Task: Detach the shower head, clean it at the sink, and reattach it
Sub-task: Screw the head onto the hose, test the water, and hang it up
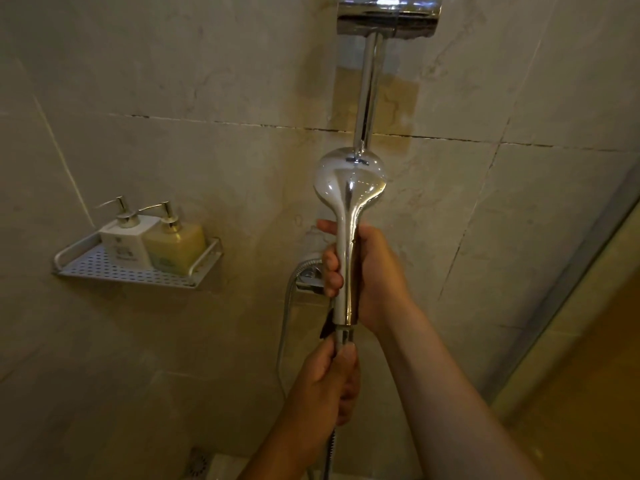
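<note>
Here, a perforated metal shelf (104,268) is fixed to the tiled wall (173,98) at the left, and it holds two square pump bottles standing upright and touching side by side: a white bottle (121,240) on the left and a yellowish bottle (176,245) on the right. Both have metal pump tops, with spouts pointing left.

Counted out, there is one shelf, two bottles, one shower head, one hose, one floor drain and two hands.

The shower head (349,181) is chrome and mirror-bright, with a round, bulbous top that narrows into a long, straight handle. It is held upright in front of the wall, its back towards the camera, and its round top overlaps the lower end of the chrome riser pipe (369,91), which runs up to a chrome fixture (388,15) at the top edge.

The right hand (370,271) is wrapped around the middle of the handle, fingers curled around its left side. Just below it, the left hand (325,386) grips the connector (344,336) at the bottom of the handle, thumb laid up along it. The ribbed metal hose (284,313) loops down from a chrome valve (310,277), which shows partly behind the right hand's fingers, and another stretch of hose hangs below the left hand.

The drain (197,462) sits in the floor at the bottom edge, and a framed glass panel (571,271) slants down the right.
</note>
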The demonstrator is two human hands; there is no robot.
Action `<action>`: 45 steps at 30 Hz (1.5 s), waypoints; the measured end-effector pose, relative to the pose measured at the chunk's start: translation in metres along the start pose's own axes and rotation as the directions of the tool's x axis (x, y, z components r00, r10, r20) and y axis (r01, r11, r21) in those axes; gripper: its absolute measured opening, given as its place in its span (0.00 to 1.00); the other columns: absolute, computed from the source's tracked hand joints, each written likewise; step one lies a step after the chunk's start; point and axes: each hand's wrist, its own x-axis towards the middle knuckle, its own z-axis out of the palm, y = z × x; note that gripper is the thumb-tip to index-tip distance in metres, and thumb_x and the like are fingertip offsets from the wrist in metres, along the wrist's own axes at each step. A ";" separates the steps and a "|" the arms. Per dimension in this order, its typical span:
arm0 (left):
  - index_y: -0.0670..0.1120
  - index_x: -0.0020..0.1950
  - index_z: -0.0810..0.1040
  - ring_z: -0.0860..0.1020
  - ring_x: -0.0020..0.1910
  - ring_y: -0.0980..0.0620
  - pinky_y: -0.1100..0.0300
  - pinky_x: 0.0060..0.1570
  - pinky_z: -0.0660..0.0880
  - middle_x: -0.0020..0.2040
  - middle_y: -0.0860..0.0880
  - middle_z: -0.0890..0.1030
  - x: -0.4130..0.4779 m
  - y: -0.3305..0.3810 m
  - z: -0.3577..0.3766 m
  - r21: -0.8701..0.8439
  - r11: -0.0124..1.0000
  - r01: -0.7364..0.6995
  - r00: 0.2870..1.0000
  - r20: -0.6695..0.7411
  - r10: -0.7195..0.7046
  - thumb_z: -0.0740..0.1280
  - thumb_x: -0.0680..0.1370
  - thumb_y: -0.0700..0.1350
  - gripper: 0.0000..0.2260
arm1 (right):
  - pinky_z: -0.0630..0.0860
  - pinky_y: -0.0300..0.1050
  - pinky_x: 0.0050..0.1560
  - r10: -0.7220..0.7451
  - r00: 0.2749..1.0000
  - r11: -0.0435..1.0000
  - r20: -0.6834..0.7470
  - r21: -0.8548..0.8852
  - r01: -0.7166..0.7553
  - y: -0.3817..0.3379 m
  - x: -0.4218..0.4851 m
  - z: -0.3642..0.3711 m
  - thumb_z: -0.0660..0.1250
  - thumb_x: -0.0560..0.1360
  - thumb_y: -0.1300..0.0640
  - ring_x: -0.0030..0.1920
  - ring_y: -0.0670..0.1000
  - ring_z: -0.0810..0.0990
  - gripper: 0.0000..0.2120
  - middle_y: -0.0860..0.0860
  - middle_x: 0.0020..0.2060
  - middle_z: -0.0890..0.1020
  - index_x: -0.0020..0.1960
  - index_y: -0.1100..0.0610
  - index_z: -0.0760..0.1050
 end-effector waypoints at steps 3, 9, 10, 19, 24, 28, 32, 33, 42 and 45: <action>0.46 0.47 0.67 0.57 0.23 0.60 0.66 0.22 0.52 0.27 0.55 0.63 -0.002 0.002 0.001 -0.003 1.000 -0.004 1.000 0.001 0.004 0.62 0.74 0.56 0.14 | 0.69 0.45 0.32 -0.018 1.000 1.000 0.026 -0.025 0.019 -0.001 -0.001 0.001 0.51 0.84 0.47 0.28 0.49 0.70 0.23 0.53 0.32 0.74 0.58 0.62 0.79; 0.45 0.47 0.68 0.58 0.24 0.58 0.63 0.24 0.52 0.28 0.54 0.63 -0.007 0.006 -0.004 0.026 0.999 -0.035 0.999 -0.003 0.035 0.62 0.75 0.56 0.15 | 0.76 0.48 0.40 -0.034 0.997 0.999 0.065 0.006 0.034 -0.003 -0.010 0.001 0.61 0.82 0.47 0.35 0.50 0.75 0.13 0.53 0.37 0.75 0.53 0.57 0.74; 0.45 0.47 0.68 0.58 0.24 0.58 0.63 0.24 0.52 0.28 0.54 0.63 -0.007 0.006 -0.005 0.024 0.999 -0.032 0.999 -0.008 0.032 0.62 0.75 0.56 0.14 | 0.78 0.50 0.42 -0.046 0.997 0.999 0.060 0.004 0.046 -0.003 -0.010 0.000 0.63 0.81 0.48 0.36 0.51 0.76 0.11 0.53 0.38 0.75 0.52 0.56 0.73; 0.46 0.45 0.68 0.58 0.24 0.58 0.63 0.24 0.53 0.29 0.53 0.63 -0.011 0.000 -0.003 0.057 0.998 -0.025 1.000 0.000 0.025 0.63 0.77 0.59 0.16 | 0.84 0.53 0.37 -0.115 0.993 0.992 0.041 -0.052 0.117 0.001 -0.015 0.005 0.67 0.79 0.59 0.47 0.61 0.86 0.13 0.63 0.63 0.75 0.61 0.58 0.70; 0.46 0.47 0.67 0.58 0.23 0.58 0.65 0.22 0.54 0.28 0.53 0.63 -0.013 -0.003 0.000 0.027 1.000 0.008 1.000 -0.001 -0.008 0.64 0.77 0.59 0.16 | 0.74 0.42 0.27 -0.178 0.980 0.941 0.084 -0.277 0.195 0.002 -0.017 0.005 0.62 0.83 0.54 0.25 0.49 0.72 0.13 0.58 0.45 0.84 0.66 0.51 0.68; 0.46 0.46 0.68 0.58 0.23 0.58 0.65 0.22 0.56 0.27 0.54 0.63 -0.013 -0.004 0.000 0.021 1.000 0.006 1.000 0.008 -0.006 0.62 0.74 0.57 0.14 | 0.67 0.41 0.25 -0.167 0.986 0.962 -0.003 -0.222 0.162 0.004 -0.015 0.008 0.54 0.84 0.47 0.24 0.48 0.67 0.10 0.54 0.30 0.71 0.58 0.51 0.69; 0.46 0.45 0.68 0.57 0.23 0.58 0.65 0.22 0.54 0.27 0.54 0.63 -0.012 -0.003 0.001 0.029 0.999 -0.015 1.000 -0.002 0.015 0.62 0.74 0.57 0.14 | 0.68 0.43 0.27 -0.085 0.996 0.994 -0.025 -0.074 0.083 0.003 -0.012 0.003 0.53 0.84 0.46 0.26 0.50 0.69 0.19 0.54 0.31 0.73 0.65 0.58 0.70; 0.47 0.44 0.68 0.57 0.23 0.58 0.64 0.22 0.53 0.28 0.54 0.63 -0.012 -0.002 0.001 0.024 0.999 -0.024 1.000 -0.001 0.024 0.62 0.75 0.57 0.14 | 0.69 0.44 0.29 -0.052 0.999 0.998 -0.015 -0.035 0.051 0.002 -0.010 0.002 0.53 0.84 0.47 0.28 0.51 0.70 0.21 0.54 0.31 0.74 0.68 0.59 0.69; 0.46 0.46 0.69 0.58 0.24 0.57 0.61 0.24 0.52 0.28 0.53 0.62 -0.010 0.005 -0.002 0.006 1.000 -0.027 0.999 -0.041 0.028 0.64 0.77 0.58 0.15 | 0.79 0.55 0.48 -0.141 0.969 0.985 0.202 -0.067 0.158 -0.002 -0.011 -0.007 0.65 0.78 0.51 0.42 0.53 0.78 0.13 0.54 0.41 0.75 0.60 0.55 0.74; 0.46 0.45 0.68 0.57 0.24 0.58 0.64 0.23 0.52 0.28 0.53 0.62 -0.010 0.004 -0.003 0.011 0.999 -0.039 0.998 -0.042 0.040 0.64 0.77 0.58 0.15 | 0.82 0.60 0.48 -0.120 0.966 0.993 0.230 0.031 0.116 -0.001 -0.010 -0.006 0.64 0.80 0.53 0.46 0.58 0.84 0.10 0.58 0.50 0.78 0.60 0.54 0.68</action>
